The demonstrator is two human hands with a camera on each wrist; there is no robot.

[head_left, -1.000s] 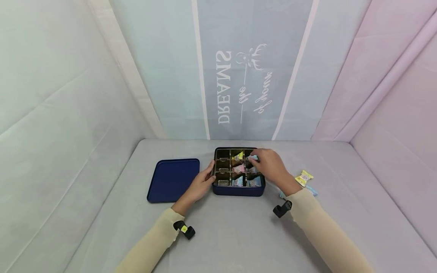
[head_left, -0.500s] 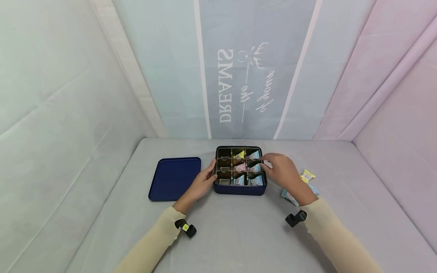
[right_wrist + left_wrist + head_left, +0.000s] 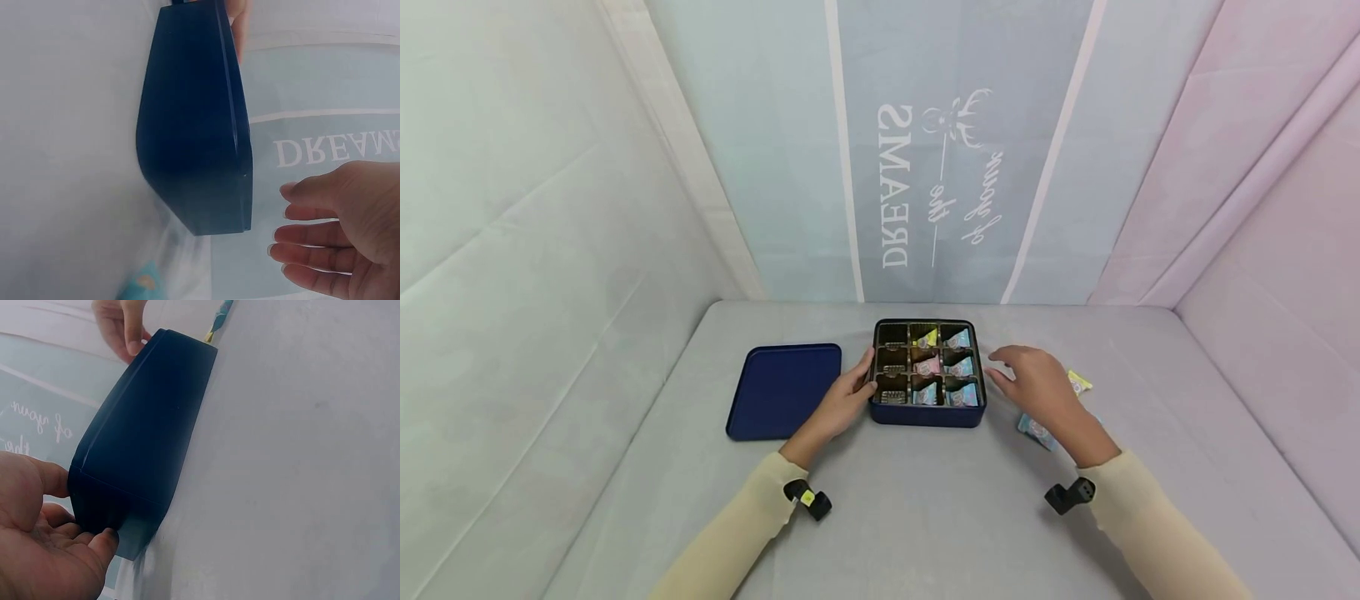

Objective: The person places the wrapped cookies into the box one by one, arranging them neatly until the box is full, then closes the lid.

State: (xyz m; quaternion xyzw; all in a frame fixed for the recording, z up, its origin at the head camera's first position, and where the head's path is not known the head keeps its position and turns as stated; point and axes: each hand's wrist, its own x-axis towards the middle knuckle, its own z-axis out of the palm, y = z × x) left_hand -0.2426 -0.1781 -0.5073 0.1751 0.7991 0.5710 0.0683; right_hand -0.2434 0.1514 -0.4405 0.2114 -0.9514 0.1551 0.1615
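Note:
A dark blue tin box [image 3: 925, 416] holds a clear tray of nine compartments. Wrapped candies fill its middle and right columns: a yellow candy [image 3: 927, 338], a pink candy [image 3: 927, 366] and several blue candies [image 3: 959, 365]. The left column shows bare tray bottoms. My left hand [image 3: 844, 400] holds the box by its left side, thumb at the rim, fingers curled against the wall in the left wrist view. To the right of the box, my right hand [image 3: 1037, 387] hovers with loosely bent fingers and nothing in them; the right wrist view shows its fingertips apart from the box wall [image 3: 187, 112].
A dark blue lid [image 3: 786, 392] lies on the grey cloth to the left. Under and beside the right forearm lie a loose yellow candy [image 3: 1078, 382] and blue candies [image 3: 1037, 431]. A printed fabric wall [image 3: 955, 200] rises behind the box.
My right hand has drawn back rightward from the right column, where a blue candy it was touching now sits in its back compartment. My left hand stays at the box.

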